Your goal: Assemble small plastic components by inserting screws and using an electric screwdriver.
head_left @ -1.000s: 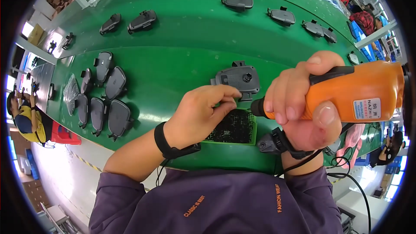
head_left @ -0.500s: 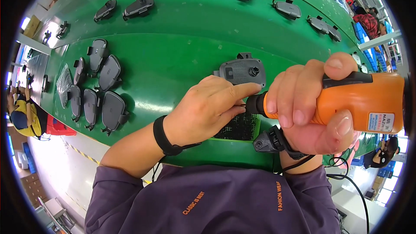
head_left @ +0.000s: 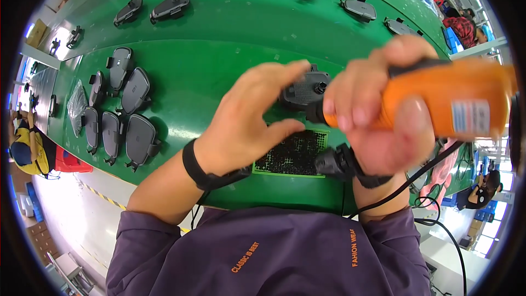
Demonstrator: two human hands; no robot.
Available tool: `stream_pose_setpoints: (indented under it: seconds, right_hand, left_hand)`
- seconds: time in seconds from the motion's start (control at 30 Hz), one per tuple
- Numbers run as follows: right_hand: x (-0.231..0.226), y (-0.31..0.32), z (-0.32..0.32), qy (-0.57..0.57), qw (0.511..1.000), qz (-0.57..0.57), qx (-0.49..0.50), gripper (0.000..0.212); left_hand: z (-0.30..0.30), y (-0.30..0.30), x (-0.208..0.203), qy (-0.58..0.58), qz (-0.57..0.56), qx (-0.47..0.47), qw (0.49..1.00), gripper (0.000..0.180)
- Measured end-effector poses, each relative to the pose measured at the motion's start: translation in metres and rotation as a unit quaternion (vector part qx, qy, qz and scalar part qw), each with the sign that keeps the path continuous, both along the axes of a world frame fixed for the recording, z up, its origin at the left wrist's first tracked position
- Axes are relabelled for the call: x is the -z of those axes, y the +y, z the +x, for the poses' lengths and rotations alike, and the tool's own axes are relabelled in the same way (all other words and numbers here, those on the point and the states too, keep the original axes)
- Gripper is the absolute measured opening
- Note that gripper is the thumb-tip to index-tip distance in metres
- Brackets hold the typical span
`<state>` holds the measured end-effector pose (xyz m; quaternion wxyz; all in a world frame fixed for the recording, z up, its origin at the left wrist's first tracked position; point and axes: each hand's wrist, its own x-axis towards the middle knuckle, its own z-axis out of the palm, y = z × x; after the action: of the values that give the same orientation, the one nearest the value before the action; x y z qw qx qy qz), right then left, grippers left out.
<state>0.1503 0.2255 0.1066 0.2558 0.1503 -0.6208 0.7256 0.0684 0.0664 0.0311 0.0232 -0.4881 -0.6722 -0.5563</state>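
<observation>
Orange-bodied, the electric screwdriver (head_left: 444, 96) sits gripped in the right hand (head_left: 378, 109), its black nose (head_left: 314, 113) by a grey phone holder (head_left: 300, 92); the left hand (head_left: 246, 115), thumb and fingers parted, hangs near a green-rimmed tray (head_left: 290, 175) of black parts (head_left: 290, 153).

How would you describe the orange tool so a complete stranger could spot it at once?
Start at the green table and move to the picture's right, to the person's right hand. That hand wraps around the tool, whose dark tip points left. Its thick orange body sets it apart from the grey holders on the table.
</observation>
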Motion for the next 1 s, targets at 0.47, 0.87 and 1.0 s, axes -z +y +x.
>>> stream_pose_setpoints:
  seconds: [0.47, 0.87, 1.0]
  right_hand:
    - [0.016, -0.006, -0.027, -0.078, 0.997, 0.010, 0.017, 0.037]
    - [0.024, -0.012, -0.025, -0.093, 0.995, 0.044, 0.015, 0.032]
    - [0.028, -0.013, -0.025, -0.082, 0.996, 0.019, 0.006, 0.030]
  left_hand:
    - [-0.022, 0.003, 0.034, -0.125, -0.139, 0.036, 0.982, 0.073]
    - [-0.023, 0.007, 0.035, -0.112, -0.133, 0.020, 0.985, 0.060]
    - [-0.021, 0.007, 0.036, -0.117, -0.106, 0.016, 0.987, 0.060]
